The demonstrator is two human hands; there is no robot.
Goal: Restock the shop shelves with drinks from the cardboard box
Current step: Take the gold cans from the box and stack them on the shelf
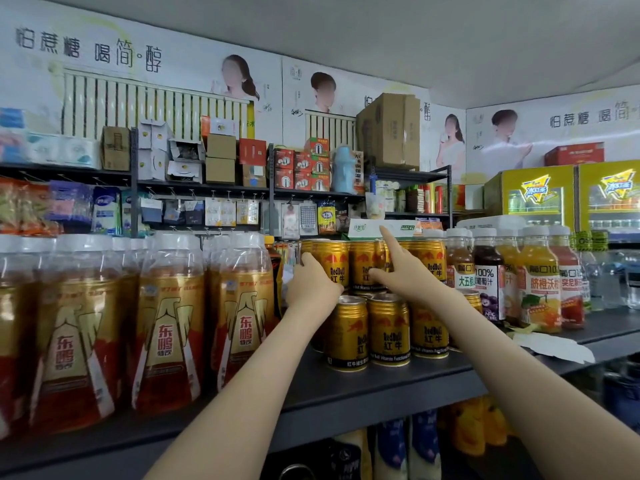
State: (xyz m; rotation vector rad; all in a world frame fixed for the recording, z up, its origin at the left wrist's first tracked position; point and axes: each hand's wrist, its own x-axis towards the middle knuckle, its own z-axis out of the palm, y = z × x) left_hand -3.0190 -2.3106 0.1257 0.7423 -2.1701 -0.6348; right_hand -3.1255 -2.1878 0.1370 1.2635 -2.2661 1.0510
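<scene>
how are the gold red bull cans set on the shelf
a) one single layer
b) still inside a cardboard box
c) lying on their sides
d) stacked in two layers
d: a lower row of gold cans stands upright on the shelf, and an upper row stands on their tops, where the left hand and right hand reach.

I am facing pale wall posters (138,64), while a blue flask (343,169) is standing beside red boxes (302,172) on the back rack (207,187), packets (221,211) hanging from hooks beneath.
</scene>
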